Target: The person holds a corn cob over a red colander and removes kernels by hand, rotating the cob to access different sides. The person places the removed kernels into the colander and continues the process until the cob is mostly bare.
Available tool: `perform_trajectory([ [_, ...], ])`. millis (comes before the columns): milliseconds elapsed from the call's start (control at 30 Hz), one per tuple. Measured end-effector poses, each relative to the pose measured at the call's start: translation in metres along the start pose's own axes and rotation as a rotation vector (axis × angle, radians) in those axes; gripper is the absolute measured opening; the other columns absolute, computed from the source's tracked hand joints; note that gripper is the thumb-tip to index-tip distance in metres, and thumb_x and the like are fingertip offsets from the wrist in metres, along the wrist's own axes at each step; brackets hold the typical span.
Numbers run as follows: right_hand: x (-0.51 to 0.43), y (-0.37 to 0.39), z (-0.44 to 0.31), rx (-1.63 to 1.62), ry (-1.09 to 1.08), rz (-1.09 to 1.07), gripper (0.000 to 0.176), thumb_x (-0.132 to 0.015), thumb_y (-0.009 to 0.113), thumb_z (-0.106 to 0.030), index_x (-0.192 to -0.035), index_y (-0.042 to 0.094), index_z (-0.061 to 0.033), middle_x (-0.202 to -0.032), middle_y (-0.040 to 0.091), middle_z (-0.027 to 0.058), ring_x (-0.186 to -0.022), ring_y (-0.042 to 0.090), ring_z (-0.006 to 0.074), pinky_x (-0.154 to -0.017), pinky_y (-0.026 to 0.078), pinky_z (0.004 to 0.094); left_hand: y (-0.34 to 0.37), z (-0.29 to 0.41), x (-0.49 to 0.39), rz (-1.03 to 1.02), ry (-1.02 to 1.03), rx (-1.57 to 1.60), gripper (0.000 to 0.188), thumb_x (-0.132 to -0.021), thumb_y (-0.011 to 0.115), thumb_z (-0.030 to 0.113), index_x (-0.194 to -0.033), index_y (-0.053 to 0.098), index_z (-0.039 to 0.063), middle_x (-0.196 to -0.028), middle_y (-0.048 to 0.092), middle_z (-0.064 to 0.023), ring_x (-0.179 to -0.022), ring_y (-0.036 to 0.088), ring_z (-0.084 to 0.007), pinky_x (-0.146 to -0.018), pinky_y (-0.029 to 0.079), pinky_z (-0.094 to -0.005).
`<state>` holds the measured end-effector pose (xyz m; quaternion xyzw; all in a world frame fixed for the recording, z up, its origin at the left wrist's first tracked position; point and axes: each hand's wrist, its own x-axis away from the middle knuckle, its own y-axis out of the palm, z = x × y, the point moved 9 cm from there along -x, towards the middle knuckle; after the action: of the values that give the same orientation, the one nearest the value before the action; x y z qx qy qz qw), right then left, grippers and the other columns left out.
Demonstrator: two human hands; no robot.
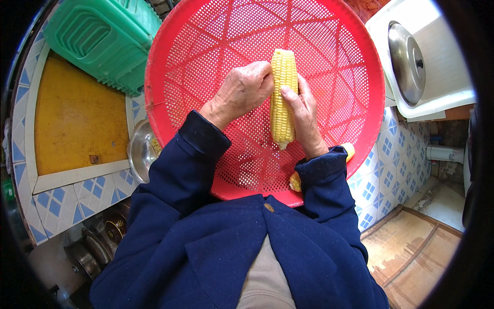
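A husked ear of yellow corn [283, 108] stands nearly upright in the picture, above a large round red plastic sieve basket [266, 189]. My right hand [307, 112] grips its right side, the thumb lying across the kernels. On the upper left side of the ear, my left hand [245, 90] is closed, with its curled fingers against the kernels; whether it holds anything is hidden. Another corn ear [295, 182] lies at the basket's lower right, partly under my right sleeve. Yellow kernels also show at the rim beyond that sleeve [348, 151].
A steel bowl [139, 150] with yellow pieces sits left of the basket, beside a yellow board [81, 119] set in tiled counter. Stacked green plastic stools [104, 42] stand at upper left. At right, a metal lid [407, 63] rests on a white tub [447, 58].
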<state>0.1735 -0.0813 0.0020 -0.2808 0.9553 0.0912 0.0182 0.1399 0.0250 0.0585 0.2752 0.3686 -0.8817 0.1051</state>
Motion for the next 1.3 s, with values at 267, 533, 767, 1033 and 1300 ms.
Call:
perform_trajectory([
  [267, 0.003, 0.000, 0.004, -0.117, 0.071, 0.003, 0.044, -0.088, 0.053, -0.023, -0.123, 0.042, 0.0010, -0.104, 0.053, 0.0071, -0.090, 0.052, 0.0116, -0.078, 0.044, 0.0250, -0.004, 0.004, 0.005, 0.141, 0.029, -0.093, 0.003, -0.082, 0.054, 0.003, -0.080, 0.052, 0.001, -0.067, 0.054, -0.0139, -0.055, 0.057, -0.0240, -0.049, 0.046, -0.0327],
  [533, 0.006, -0.002, 0.003, -0.237, 0.187, 0.030, 0.042, -0.087, 0.050, -0.027, -0.118, 0.044, 0.0007, -0.092, 0.055, 0.0052, -0.074, 0.053, 0.0103, -0.067, 0.046, 0.0238, -0.006, -0.035, 0.012, 0.171, -0.395, 0.567, 0.009, -0.089, 0.045, 0.004, -0.085, 0.054, 0.004, -0.068, 0.055, 0.0003, -0.055, 0.049, -0.0048, -0.048, 0.040, -0.0179],
  [767, 0.003, -0.004, 0.001, -0.174, 0.086, 0.032, 0.042, -0.088, 0.051, -0.025, -0.120, 0.043, 0.0012, -0.097, 0.055, 0.0071, -0.080, 0.054, 0.0111, -0.070, 0.046, 0.0246, 0.000, 0.001, 0.004, 0.095, -0.035, 0.114, 0.006, -0.085, 0.056, 0.003, -0.091, 0.055, 0.001, -0.071, 0.057, -0.0091, -0.059, 0.057, -0.0164, -0.050, 0.044, -0.0282],
  [1033, 0.003, -0.002, 0.002, -0.092, 0.067, 0.020, 0.044, -0.088, 0.051, -0.025, -0.122, 0.043, 0.0006, -0.102, 0.053, 0.0066, -0.085, 0.053, 0.0115, -0.075, 0.044, 0.0252, 0.002, 0.011, 0.006, 0.089, 0.125, -0.094, 0.004, -0.086, 0.053, 0.003, -0.086, 0.051, 0.000, -0.071, 0.053, -0.0167, -0.060, 0.058, -0.0303, -0.051, 0.046, -0.0356],
  [1300, 0.006, 0.001, 0.004, -0.266, 0.182, 0.000, 0.039, -0.088, 0.043, -0.025, -0.117, 0.044, 0.0000, -0.095, 0.058, 0.0111, -0.076, 0.062, 0.0182, -0.067, 0.052, 0.0276, -0.009, -0.031, 0.008, 0.193, -0.281, 0.387, 0.006, -0.090, 0.050, 0.007, -0.087, 0.050, 0.002, -0.067, 0.054, -0.0112, -0.058, 0.058, -0.0235, -0.050, 0.046, -0.0332],
])
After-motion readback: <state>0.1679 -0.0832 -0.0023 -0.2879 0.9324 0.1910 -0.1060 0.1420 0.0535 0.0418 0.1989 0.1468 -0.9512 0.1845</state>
